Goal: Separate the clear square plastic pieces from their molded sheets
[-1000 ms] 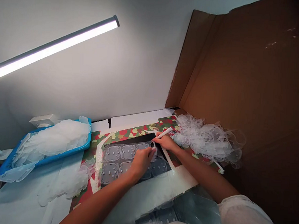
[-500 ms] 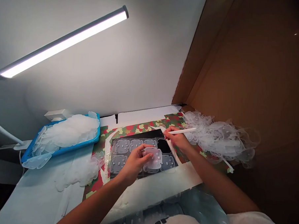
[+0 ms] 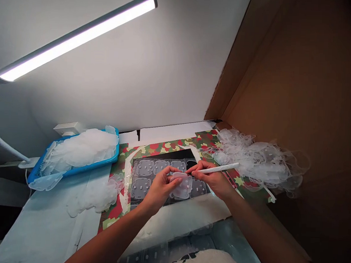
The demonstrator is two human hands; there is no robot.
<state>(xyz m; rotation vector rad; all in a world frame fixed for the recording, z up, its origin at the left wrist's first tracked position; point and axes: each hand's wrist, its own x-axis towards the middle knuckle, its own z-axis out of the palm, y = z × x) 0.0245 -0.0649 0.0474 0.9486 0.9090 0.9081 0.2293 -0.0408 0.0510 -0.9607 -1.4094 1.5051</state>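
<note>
Hands just apart, a clear plastic cutout (image 3: pixel 181 186) held above a moulded plastic sheet (image 3: pixel 144 184)
The left hand (image 3: pixel 160 189) pinches the cutout; the right hand (image 3: pixel 210 179) grips a white pen-shaped tool (image 3: pixel 217 169), tip at the cutout's edge.

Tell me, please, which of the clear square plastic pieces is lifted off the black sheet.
The clear plastic piece held up in the left hand; the other square pieces lie flat in rows on the black sheet.
</note>
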